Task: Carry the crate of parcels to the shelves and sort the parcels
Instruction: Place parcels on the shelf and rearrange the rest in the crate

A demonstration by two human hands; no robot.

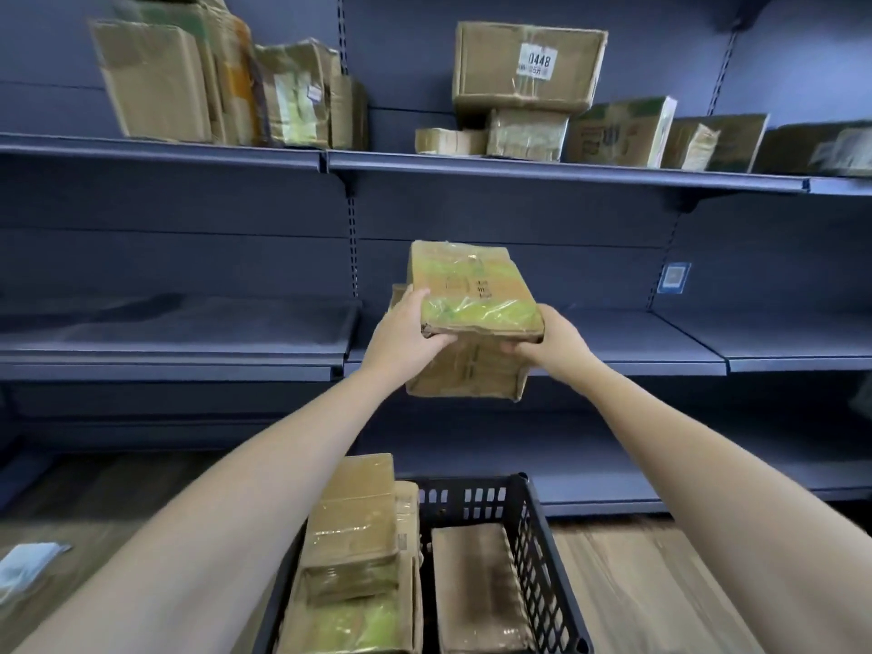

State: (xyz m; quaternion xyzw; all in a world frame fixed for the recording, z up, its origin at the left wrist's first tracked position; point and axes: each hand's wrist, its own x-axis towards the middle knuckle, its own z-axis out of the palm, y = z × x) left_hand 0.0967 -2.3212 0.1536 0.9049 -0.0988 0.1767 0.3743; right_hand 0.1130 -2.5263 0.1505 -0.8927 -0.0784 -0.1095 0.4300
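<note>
I hold a brown cardboard parcel (472, 295) with green tape in front of the middle shelf (637, 342), at about its height. My left hand (406, 328) grips its left near corner and my right hand (552, 335) grips its right near corner. A second box seems to sit under it, between my hands. Below, a black plastic crate (538, 549) stands on the floor with several more taped parcels (351, 521) inside. My forearms partly hide the crate's left side.
The top shelf (519, 165) carries several cardboard boxes, one labelled 0448 (528, 63). A dark blue shelf unit spans the wall, with a low bottom shelf (613, 479). The floor is wood. A pale cloth (28, 564) lies at lower left.
</note>
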